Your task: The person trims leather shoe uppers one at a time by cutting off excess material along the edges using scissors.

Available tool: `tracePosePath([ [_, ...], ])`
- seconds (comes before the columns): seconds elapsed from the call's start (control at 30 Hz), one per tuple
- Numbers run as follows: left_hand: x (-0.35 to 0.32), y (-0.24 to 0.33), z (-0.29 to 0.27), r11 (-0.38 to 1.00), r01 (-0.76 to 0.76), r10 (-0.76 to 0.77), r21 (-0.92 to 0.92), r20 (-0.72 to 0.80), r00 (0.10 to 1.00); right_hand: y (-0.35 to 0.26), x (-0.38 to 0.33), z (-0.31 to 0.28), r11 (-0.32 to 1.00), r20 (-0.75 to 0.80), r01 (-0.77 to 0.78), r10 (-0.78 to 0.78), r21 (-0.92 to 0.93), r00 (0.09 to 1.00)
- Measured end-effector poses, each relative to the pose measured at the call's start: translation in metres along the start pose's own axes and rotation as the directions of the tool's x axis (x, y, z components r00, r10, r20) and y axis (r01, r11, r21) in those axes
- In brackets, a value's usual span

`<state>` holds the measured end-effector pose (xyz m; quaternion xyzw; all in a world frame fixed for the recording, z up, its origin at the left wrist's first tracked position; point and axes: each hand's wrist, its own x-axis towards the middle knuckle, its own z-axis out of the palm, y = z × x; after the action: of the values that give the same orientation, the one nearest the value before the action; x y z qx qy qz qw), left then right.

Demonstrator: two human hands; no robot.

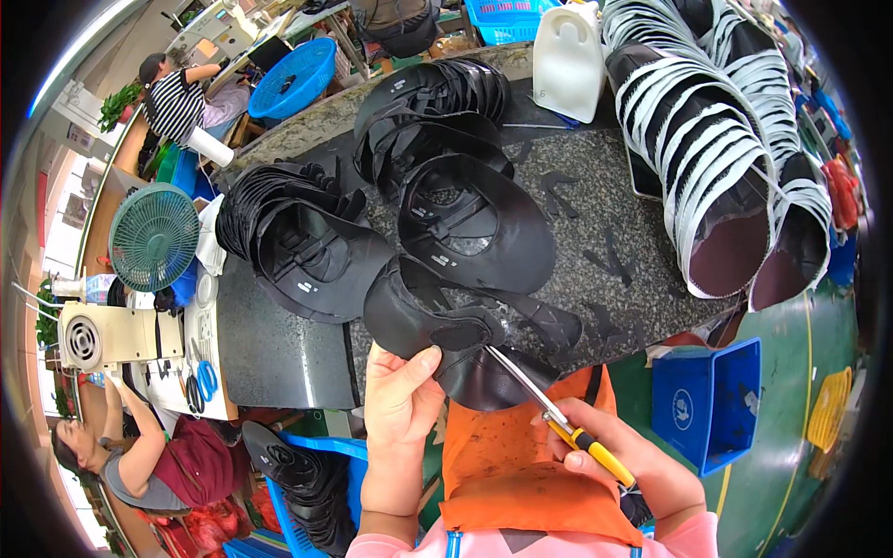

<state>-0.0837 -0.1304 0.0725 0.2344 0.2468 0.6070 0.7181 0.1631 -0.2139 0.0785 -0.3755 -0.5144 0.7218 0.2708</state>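
Observation:
My left hand [400, 400] pinches the edge of a black leather shoe upper [406, 314] between thumb and fingers, holding it up over the bench's near edge. An oval opening or patch shows on the upper, close to my thumb. My right hand [642, 458] is closed around the yellow and black handle of a slim tool [532, 384] with a long metal shaft. The shaft's tip meets the upper beside that oval; its exact kind is unclear. Just beyond lie nested stacks of black shoe uppers [507, 219] and, further left, another stack [349, 244].
Black scraps [609, 270] lie on the speckled stone bench [572, 232]. A white jug [567, 65] stands at the back, beside stacked white-edged boot shafts [693, 121]. A blue bin [684, 409] is at the right. Left are a green fan [153, 237], scissors [200, 381], a sewing machine [121, 337] and two people.

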Motion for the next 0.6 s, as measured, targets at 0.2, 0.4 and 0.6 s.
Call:
tracePosePath([
  [0.2, -0.005, -0.015, -0.007, 0.942, 0.243, -0.231, -0.23, 0.076, 0.97, 0.003, 0.006, 0.002, 0.992, -0.054, 0.097, -0.102, -0.083, 0.993],
  [0.4, -0.003, -0.017, -0.011, 0.95, 0.275, -0.238, -0.149, 0.224, 0.945, 0.007, 0.007, 0.002, 0.993, -0.062, 0.099, -0.103, -0.068, 0.993],
  [0.6, -0.022, -0.036, 0.003, 0.934, 0.219, -0.203, -0.283, 0.088, 0.975, 0.008, 0.011, 0.007, 0.985, -0.072, 0.171, -0.171, -0.006, 0.983],
])
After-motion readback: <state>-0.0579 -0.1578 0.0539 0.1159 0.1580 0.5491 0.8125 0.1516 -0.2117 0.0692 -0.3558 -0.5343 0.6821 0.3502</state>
